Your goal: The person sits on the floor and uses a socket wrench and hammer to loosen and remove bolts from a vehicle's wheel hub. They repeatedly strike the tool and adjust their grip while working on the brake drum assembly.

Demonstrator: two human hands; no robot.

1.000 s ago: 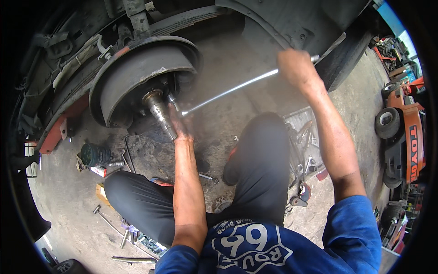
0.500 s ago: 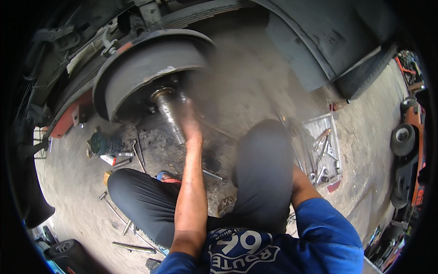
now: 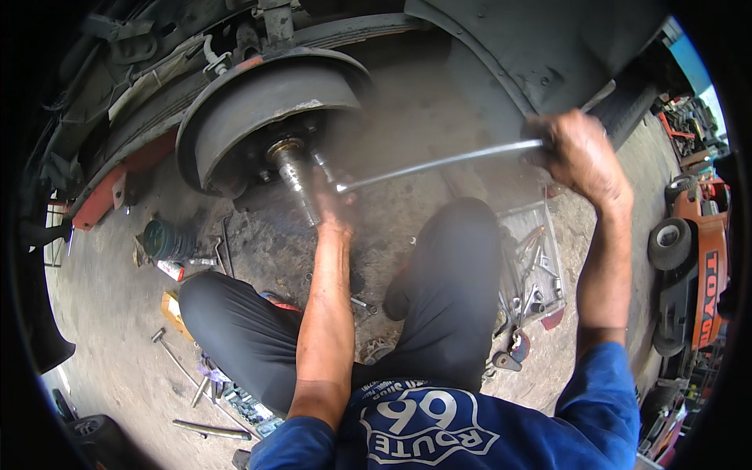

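A long silver socket wrench handle (image 3: 446, 163) slopes up to the right, from beside a shiny metal axle shaft (image 3: 294, 184). At its far-right end my right hand (image 3: 576, 157) is wrapped round the grip, raised and slightly blurred. My left hand (image 3: 335, 207) is closed around the wrench's head, next to the shaft; its fingers are partly smeared. From there a socket (image 3: 322, 163) points up into the hub. Over the hub curves a dark grey brake drum (image 3: 270, 98) with a chipped lower rim.
A metal tray (image 3: 558, 270) of tools lies beyond my right knee. On the left floor are a dark green can (image 3: 160, 239), a hammer (image 3: 160, 337) and a metal bar (image 3: 211, 429). Dark vehicle bodywork (image 3: 501, 47) overhangs the upper right. An orange vehicle (image 3: 709, 258) stands far right.
My right hand has risen from down beside my right knee and now grips the wrench handle's outer end. My left hand stays by the shaft. The view has shifted slightly.
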